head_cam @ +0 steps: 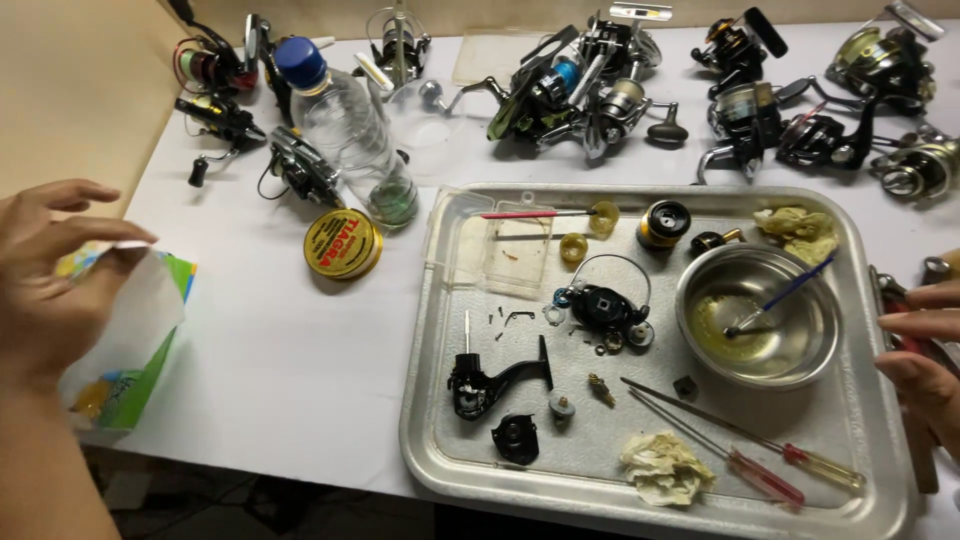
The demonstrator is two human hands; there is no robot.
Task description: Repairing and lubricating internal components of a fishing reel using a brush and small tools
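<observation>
My left hand (pixel 50 275) is at the far left, fingers pinching a white tissue (pixel 135 300) that sticks out of a green and yellow tissue pack (pixel 125 385) at the table's edge. My right hand (pixel 925 350) reaches in from the right, fingers apart, touching the right rim of a metal tray (pixel 425 400); it holds nothing that I can see. On the tray lie black fishing reel parts (pixel 490 385), a reel rotor (pixel 605 305), small screws, and a steel bowl (pixel 760 310) with a blue brush in it.
Two red-handled screwdrivers (pixel 770 465) and crumpled tissues (pixel 665 465) lie at the tray's front. A clear plastic box (pixel 500 250) sits at the tray's back left. A yellow tin (pixel 342 243), a water bottle (pixel 350 130) and several fishing reels (pixel 570 90) line the back.
</observation>
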